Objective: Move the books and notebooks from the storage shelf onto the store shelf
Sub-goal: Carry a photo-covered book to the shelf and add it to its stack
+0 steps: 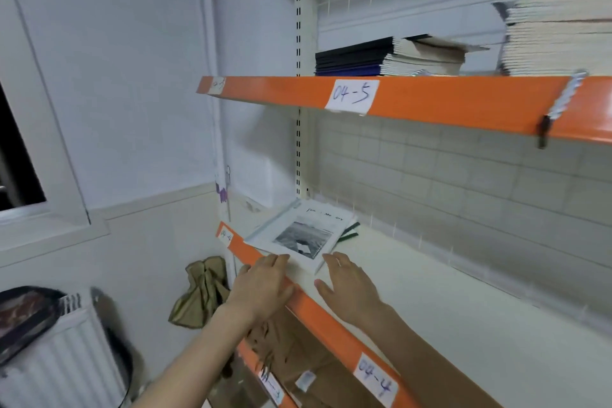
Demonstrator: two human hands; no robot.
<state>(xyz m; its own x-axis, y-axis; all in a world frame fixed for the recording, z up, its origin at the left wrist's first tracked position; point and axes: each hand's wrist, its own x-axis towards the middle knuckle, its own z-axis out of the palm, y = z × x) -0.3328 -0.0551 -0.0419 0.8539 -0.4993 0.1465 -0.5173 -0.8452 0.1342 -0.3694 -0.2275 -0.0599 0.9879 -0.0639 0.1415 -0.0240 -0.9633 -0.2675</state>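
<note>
A small stack of notebooks (303, 232) lies at the left end of the white shelf labelled 04-4 (430, 295); the top one has a white cover with a grey photo. My left hand (265, 285) rests flat on the orange front edge, fingertips at the stack's near corner. My right hand (347, 285) lies flat on the shelf, fingertips just short of the stack's near right edge. Neither hand grips anything. On the upper shelf 04-5 (430, 98) sit a dark-covered pile (354, 58), a pale pile (427, 56) and a tall pale stack (559, 33).
A slotted upright post (299, 76) stands behind the shelves' left end. Cardboard (298, 351) fills the level below. To the left are a white radiator (66, 358), a crumpled olive cloth (202, 291) and a window frame (49, 175). A spiral binding (563, 99) hangs over the upper shelf's edge.
</note>
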